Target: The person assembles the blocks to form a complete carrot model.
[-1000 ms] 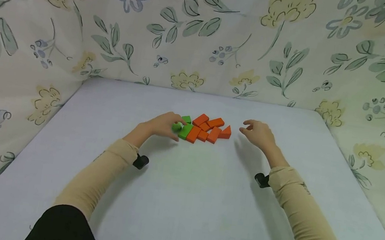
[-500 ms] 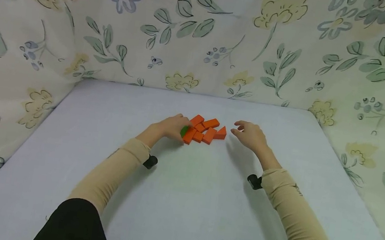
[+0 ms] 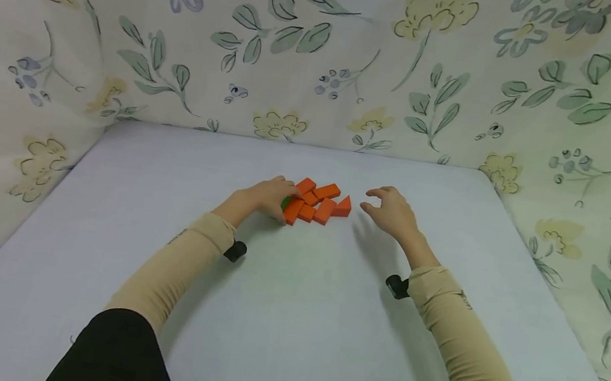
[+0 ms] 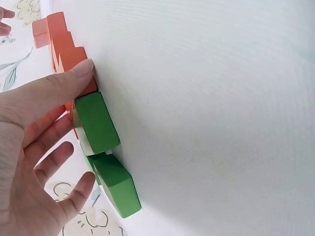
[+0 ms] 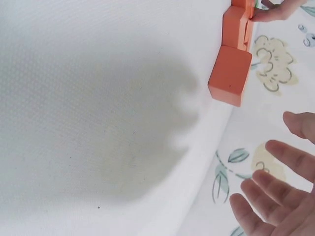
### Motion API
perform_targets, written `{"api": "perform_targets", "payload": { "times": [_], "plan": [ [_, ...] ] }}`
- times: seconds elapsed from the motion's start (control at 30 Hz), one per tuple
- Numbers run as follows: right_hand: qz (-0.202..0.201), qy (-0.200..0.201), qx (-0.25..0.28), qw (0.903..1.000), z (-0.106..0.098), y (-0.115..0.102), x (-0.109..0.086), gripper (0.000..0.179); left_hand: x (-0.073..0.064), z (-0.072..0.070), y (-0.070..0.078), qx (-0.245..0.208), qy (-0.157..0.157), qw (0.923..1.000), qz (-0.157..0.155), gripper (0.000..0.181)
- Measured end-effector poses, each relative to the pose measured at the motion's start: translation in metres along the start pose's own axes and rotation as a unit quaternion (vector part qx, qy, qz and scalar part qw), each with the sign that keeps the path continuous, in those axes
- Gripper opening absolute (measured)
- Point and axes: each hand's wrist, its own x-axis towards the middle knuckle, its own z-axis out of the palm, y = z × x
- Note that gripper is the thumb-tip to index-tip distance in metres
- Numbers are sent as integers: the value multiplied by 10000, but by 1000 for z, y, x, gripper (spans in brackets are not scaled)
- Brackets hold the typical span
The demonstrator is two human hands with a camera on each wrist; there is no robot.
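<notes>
My left hand (image 3: 272, 196) is at the left end of a group of wooden blocks, pinching the leftmost orange block (image 3: 293, 210). In the left wrist view the thumb lies on this block's front, with fingers behind. Beside it stands a green block (image 4: 98, 123), and another green block (image 4: 120, 189) leans lower down; in the head view the hand mostly hides the green ones. Several more orange blocks (image 3: 324, 210) lie close together to the right. My right hand (image 3: 393, 211) hovers apart from the triangular orange block (image 3: 343, 207), fingers loosely bent, holding nothing.
The blocks lie on a white table (image 3: 301, 317) toward its far edge. A floral cloth (image 3: 272, 85) hangs behind the table and along both sides. Each forearm wears a small black wrist camera (image 3: 397, 287).
My left hand has moved right from around the green blocks onto the leftmost orange block. The right hand stays near the right end, a little closer to the blocks at first. The head view has shifted slightly.
</notes>
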Motion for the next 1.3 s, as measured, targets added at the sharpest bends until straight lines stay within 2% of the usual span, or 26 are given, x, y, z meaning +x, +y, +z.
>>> {"api": "perform_targets", "payload": {
  "times": [0.2,0.4,0.47,0.57,0.67,0.8,0.97,1.17,1.3],
  "plan": [
    [-156,77,131,9998,4,2,1,43,-4,-3,2,25,26,10000,2,66],
    [-621,205,651,9957,6,-2,1,39,-10,-11,4,-137,300,9994,83,68],
    [-771,214,723,9942,8,-6,1,37,-15,-13,5,-277,308,9991,117,68],
    [-782,103,780,9938,12,-11,3,36,-24,-14,7,-591,266,9978,114,68],
    [-683,2,653,9955,19,-15,6,40,-34,-12,9,-858,184,9961,54,68],
    [-726,1,180,9972,30,-20,14,49,-47,-3,9,-933,70,9956,-35,68],
    [-717,-143,-96,9973,39,-29,23,55,-62,7,5,-1162,99,9932,6,68],
    [-430,-415,-303,9978,44,-33,32,62,-72,13,8,-1264,-35,9918,172,71],
    [-326,-592,-404,9969,47,-33,38,68,-75,14,8,-1175,-42,9930,115,69]
  ]
}}
